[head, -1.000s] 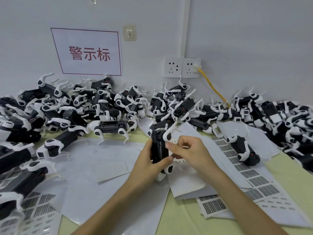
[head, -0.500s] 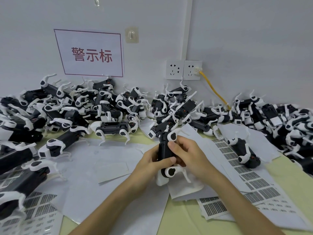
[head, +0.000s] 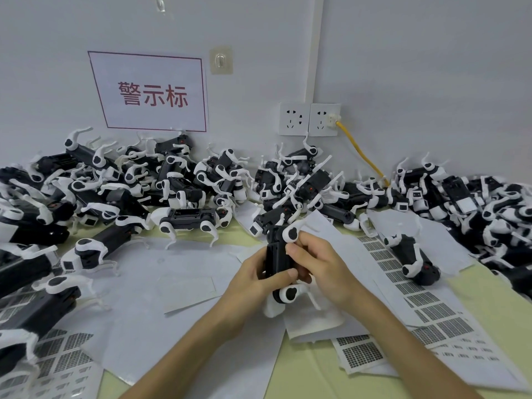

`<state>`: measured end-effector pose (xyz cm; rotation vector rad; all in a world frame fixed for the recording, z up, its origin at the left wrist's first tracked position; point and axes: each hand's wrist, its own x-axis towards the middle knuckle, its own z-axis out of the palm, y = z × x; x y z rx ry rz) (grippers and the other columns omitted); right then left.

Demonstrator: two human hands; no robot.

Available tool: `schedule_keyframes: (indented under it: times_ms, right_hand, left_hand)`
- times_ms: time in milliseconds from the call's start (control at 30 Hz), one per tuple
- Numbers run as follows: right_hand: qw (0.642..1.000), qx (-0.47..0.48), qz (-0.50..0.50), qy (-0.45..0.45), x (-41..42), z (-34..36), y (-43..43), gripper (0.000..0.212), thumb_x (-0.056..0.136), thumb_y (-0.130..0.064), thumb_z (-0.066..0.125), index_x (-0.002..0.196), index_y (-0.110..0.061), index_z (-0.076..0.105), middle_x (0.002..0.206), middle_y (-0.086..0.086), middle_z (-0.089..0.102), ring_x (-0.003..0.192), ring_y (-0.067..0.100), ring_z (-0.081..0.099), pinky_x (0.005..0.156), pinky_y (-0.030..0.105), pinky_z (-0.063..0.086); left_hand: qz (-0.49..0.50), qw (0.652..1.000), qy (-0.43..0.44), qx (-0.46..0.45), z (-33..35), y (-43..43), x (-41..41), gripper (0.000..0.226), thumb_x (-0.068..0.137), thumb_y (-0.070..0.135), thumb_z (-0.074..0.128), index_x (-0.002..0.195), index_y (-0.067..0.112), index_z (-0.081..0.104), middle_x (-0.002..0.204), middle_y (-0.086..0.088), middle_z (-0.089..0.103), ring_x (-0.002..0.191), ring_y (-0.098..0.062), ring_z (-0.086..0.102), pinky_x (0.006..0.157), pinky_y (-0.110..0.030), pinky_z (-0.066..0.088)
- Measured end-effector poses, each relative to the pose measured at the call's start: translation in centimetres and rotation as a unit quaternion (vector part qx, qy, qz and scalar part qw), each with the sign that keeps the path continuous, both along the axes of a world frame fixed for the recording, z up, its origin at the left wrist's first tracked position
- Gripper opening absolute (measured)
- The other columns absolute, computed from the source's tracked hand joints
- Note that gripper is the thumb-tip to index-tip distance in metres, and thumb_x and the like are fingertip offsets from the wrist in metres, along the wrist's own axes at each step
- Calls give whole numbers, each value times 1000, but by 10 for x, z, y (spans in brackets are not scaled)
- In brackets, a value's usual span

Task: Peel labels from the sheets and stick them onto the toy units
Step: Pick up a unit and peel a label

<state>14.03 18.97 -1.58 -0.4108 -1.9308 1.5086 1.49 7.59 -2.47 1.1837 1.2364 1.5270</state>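
A black toy dog unit with white legs (head: 277, 256) stands on end above the table's middle. My left hand (head: 253, 279) grips its body from the left, thumb across the front. My right hand (head: 319, 266) curls round its right side, fingertips pressing on the black body. Label sheets (head: 426, 312) with grey printed labels lie to the right and under my right forearm; more sheets (head: 60, 358) lie at the lower left. Whether a label is under my fingers cannot be seen.
A long heap of black-and-white toy dogs (head: 178, 180) runs along the wall from left to right. One toy (head: 414, 260) lies on the right sheets. Blank backing papers (head: 178, 272) cover the table's middle. A yellow cable (head: 359, 154) runs from the wall sockets (head: 309, 119).
Both hands with the toy unit shifted slightly; the right hand's fingers moved from the toy's upper leg down onto its body. The view tilted a little.
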Motion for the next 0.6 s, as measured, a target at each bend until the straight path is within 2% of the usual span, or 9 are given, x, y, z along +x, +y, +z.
schedule_keyframes:
  times_ms: [67,167,233,333,400,500,600]
  right_hand:
    - [1000,-5,10,3,1,0,1,33,101,-19,55,84,8,46,63,3,43,54,10,41,51,18,40]
    - [1000,-6,22,9,1,0,0,23,101,-18,54,84,-3,50,60,-5,44,53,7,40,52,16,40]
    - [1000,0,20,10,0,-1,-1,22,96,-25,54,82,-7,49,61,-5,43,55,7,40,53,16,39]
    - [999,32,2,14,-1,-4,-3,26,94,-30,59,76,-15,46,62,-9,41,57,7,39,54,16,38]
    - [996,78,-35,-2,-1,-4,-4,33,91,-36,63,68,-24,44,61,-11,39,58,8,37,55,18,36]
    - [1000,19,-7,18,-2,-3,-3,28,96,-23,61,69,-24,53,60,-15,46,54,0,45,51,12,42]
    - [999,-16,31,20,1,1,-3,25,105,-4,51,81,-6,52,59,-17,51,52,-3,50,50,10,43]
  left_hand:
    - [-2,1000,-4,3,1,-1,0,29,93,16,69,121,8,65,110,-11,77,108,-24,74,88,-22,55]
    - [-2,1000,2,1,-1,-1,-1,23,98,9,67,121,7,66,110,-12,77,108,-26,74,87,-24,55]
    - [5,1000,-4,-1,-2,0,-1,28,94,15,70,121,9,67,112,-12,77,110,-28,73,89,-28,57]
    - [23,1000,-5,-16,-1,1,-1,38,85,24,73,120,12,68,116,-13,74,115,-31,70,100,-41,56]
    - [23,1000,3,-15,-1,1,-1,38,84,25,74,120,13,69,115,-11,74,114,-28,69,101,-40,55]
    - [21,1000,-3,-11,0,1,-1,38,85,24,74,122,15,69,117,-12,74,116,-29,69,103,-42,55]
    - [11,1000,-3,-10,3,-1,-1,33,87,22,73,120,16,70,115,-11,75,112,-26,71,92,-33,57]
